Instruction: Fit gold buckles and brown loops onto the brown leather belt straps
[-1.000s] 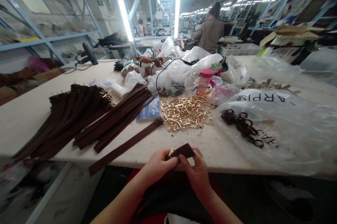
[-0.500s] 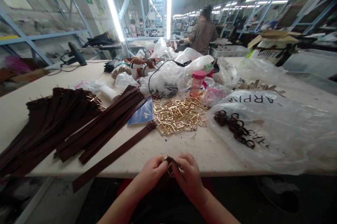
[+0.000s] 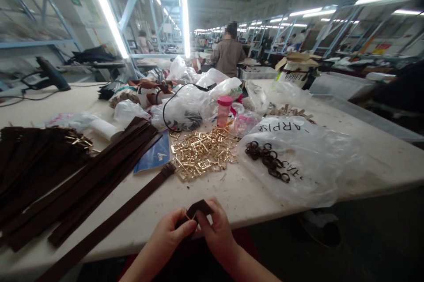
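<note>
At the table's front edge, my left hand [image 3: 172, 229] pinches a gold buckle [image 3: 190, 217], partly hidden by the fingers. My right hand [image 3: 217, 227] grips a dark brown strap end [image 3: 200, 207], which bends up at the buckle. The rest of this strap is hidden below my hands. Beyond them lies a heap of gold buckles [image 3: 205, 152]. One brown strap [image 3: 112, 221] with a loop near its end stretches diagonally to the left. Farther left are a bundle of brown straps [image 3: 102, 180] and a larger pile with buckles on the ends [image 3: 39, 149].
A blue booklet [image 3: 152, 155] lies left of the heap. Dark rings [image 3: 270, 158] rest on a clear plastic bag [image 3: 318, 176] to the right. Behind stand a pink-lidded cup [image 3: 224, 112] and crumpled plastic bags [image 3: 195, 101]. A person [image 3: 228, 54] is in the background.
The view has turned to the right, so the table's things sit farther left. The strap end in my right hand now stands up higher and shows more above the buckle.
</note>
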